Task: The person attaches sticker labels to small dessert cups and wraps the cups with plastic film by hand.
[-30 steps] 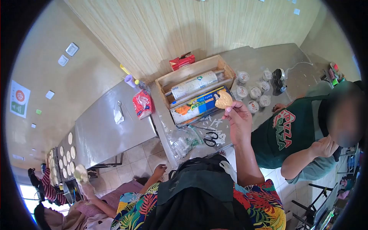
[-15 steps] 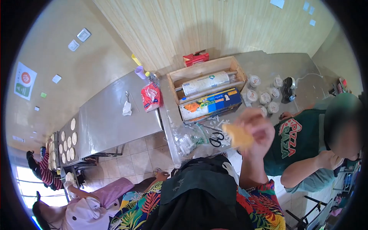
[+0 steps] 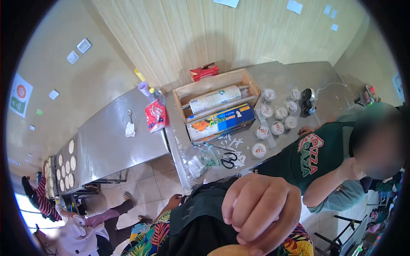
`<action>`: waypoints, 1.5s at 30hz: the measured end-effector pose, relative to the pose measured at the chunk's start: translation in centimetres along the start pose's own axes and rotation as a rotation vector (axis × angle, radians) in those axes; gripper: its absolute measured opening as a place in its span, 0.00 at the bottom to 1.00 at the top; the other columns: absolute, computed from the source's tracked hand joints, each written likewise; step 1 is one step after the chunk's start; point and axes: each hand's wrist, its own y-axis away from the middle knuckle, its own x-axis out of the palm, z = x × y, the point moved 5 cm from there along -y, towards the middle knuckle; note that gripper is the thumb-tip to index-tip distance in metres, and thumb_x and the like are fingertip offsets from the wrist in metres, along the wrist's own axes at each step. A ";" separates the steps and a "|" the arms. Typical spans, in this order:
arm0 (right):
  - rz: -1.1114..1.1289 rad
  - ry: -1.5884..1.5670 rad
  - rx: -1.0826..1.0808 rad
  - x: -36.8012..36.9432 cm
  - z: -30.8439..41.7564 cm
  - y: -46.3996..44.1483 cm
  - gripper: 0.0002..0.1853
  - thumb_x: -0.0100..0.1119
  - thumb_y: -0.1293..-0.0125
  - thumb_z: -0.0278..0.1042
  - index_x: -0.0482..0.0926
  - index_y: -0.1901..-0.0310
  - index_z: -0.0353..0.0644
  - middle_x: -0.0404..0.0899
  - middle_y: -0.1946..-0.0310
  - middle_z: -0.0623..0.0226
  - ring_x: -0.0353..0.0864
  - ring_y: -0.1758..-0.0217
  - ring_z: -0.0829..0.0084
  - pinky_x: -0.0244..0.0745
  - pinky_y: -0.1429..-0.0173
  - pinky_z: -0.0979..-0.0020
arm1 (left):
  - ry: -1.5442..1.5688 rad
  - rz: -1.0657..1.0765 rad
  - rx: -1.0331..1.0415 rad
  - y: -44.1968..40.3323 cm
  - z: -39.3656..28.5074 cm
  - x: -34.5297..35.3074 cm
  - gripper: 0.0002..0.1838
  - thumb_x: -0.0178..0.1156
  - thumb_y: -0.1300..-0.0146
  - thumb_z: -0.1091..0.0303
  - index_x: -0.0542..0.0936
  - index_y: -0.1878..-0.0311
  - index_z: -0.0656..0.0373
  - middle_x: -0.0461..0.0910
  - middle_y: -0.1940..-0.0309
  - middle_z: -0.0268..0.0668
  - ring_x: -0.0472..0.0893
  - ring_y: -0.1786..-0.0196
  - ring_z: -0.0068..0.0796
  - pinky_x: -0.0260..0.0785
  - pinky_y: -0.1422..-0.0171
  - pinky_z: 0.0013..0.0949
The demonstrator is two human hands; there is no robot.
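Close to the camera, my right hand (image 3: 262, 213) is closed in a pinch. Its thumb and fingers hold a tan, flat piece of bread (image 3: 230, 251), mostly cut off by the bottom edge of the view. My left hand (image 3: 174, 200) hangs low beside the apron, near the corner of the steel table (image 3: 177, 168); its fingers are too small and partly hidden to make out. Black-handled scissors (image 3: 229, 160) lie on the table in front of me, among white paper strips (image 3: 239, 158) and clear plastic bags (image 3: 195, 166).
A wooden box (image 3: 215, 87) holds a plastic film roll (image 3: 215, 100) beside a blue carton (image 3: 222, 123). Several lidded cups (image 3: 277, 128) stand to the right. A co-worker in a green apron (image 3: 309, 153) is close on my right. Round dough discs (image 3: 67, 166) lie far left.
My right hand has come down and nearer the camera with the bread. The view has shifted, and the person at lower left has moved.
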 end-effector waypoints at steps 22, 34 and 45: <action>-1.094 1.008 0.587 -16.1 7.1 21.4 0.06 0.58 0.39 0.22 0.77 0.60 0.34 0.75 0.70 0.69 0.72 0.71 0.82 0.69 0.65 0.80 | 0.186 -0.235 0.175 3.4 -2.1 -7.5 0.11 0.54 0.38 0.72 0.78 0.55 0.64 0.80 0.66 0.38 0.79 0.70 0.25 0.73 0.66 0.28; -0.839 1.447 1.226 -20.8 5.2 34.9 0.14 0.60 0.46 0.24 0.76 0.56 0.37 0.77 0.66 0.64 0.76 0.63 0.71 0.72 0.56 0.70 | 0.292 -0.607 0.681 7.1 -28.1 -9.8 0.11 0.57 0.35 0.68 0.76 0.54 0.65 0.77 0.62 0.35 0.75 0.58 0.23 0.68 0.50 0.26; -0.042 1.628 1.535 -22.2 -1.3 38.6 0.35 0.72 0.60 0.36 0.67 0.47 0.44 0.65 0.46 0.52 0.65 0.42 0.49 0.65 0.41 0.55 | 0.067 -0.530 0.768 8.0 -36.9 1.7 0.09 0.58 0.39 0.73 0.77 0.56 0.61 0.78 0.60 0.37 0.77 0.60 0.27 0.68 0.54 0.30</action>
